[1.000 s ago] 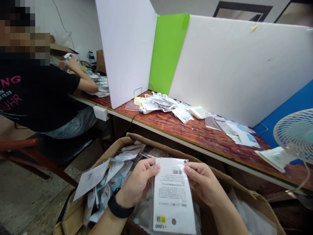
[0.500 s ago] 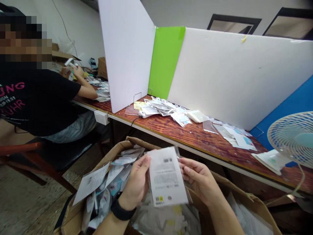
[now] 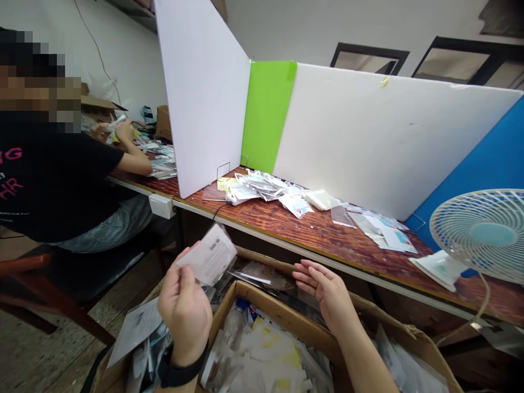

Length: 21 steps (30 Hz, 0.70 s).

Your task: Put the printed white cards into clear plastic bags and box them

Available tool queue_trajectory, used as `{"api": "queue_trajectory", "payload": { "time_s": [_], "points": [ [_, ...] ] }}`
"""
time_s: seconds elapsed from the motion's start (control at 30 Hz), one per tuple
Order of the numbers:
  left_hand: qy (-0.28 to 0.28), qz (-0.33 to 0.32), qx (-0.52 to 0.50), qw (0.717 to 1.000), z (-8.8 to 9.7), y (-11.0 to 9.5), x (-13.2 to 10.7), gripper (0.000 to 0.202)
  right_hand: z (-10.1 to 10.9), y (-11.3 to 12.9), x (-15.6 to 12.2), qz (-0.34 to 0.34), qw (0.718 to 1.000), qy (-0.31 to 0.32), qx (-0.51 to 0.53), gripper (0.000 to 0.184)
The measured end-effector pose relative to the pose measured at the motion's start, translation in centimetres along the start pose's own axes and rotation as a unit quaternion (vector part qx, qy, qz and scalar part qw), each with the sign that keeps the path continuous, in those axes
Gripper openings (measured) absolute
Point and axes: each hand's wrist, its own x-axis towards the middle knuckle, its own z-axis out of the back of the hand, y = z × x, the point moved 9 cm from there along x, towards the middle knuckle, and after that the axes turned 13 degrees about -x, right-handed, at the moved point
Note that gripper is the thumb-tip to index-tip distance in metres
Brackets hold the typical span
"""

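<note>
Between the thumb and fingers of my left hand (image 3: 186, 303) is a flat white printed packet (image 3: 210, 255) in a clear sleeve, tilted over the left side of a large cardboard box (image 3: 429, 341). My right hand (image 3: 325, 295) hovers above the box's right half, fingers stretched out, with nothing in it. Below and between the hands sits a smaller inner carton (image 3: 282, 305), filled with pale paper strips (image 3: 266, 349) and a clear plastic bottle (image 3: 234, 322). More white packets (image 3: 135, 327) lie in the large box, left of my left wrist.
A wooden table (image 3: 262, 221) behind the box carries a pile of packets (image 3: 262, 185) and a white fan (image 3: 487, 234) at right. White dividers (image 3: 347, 131) stand on it. At left, a co-worker (image 3: 61, 174) sits beside a chair (image 3: 28, 267).
The packet has moved left and tilted in my left hand. My right hand has let go of its edge and opened. The view has shifted, showing more of the inner carton.
</note>
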Motion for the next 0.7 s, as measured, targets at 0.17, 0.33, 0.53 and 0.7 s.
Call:
{"api": "queue_trajectory", "payload": {
  "time_s": [0.17,0.33,0.53,0.7],
  "points": [
    [-0.007,-0.054,0.042,0.998,0.7,-0.8,0.7,0.02,-0.2,-0.4,0.2,0.008,0.998,0.006,-0.056,0.031],
    [0.01,0.015,0.163,0.986,1.4,1.6,0.7,0.036,-0.2,-0.5,0.4,0.042,0.988,-0.006,-0.149,0.036],
    [0.038,0.021,0.328,0.944,1.3,2.1,1.5,0.033,0.1,2.5,2.3,0.16,0.915,-0.083,-0.361,0.036],
    [0.086,-0.038,0.48,0.872,0.3,1.4,1.9,0.028,-2.0,5.0,8.0,0.205,0.813,-0.087,-0.538,0.023]
  ]
}}
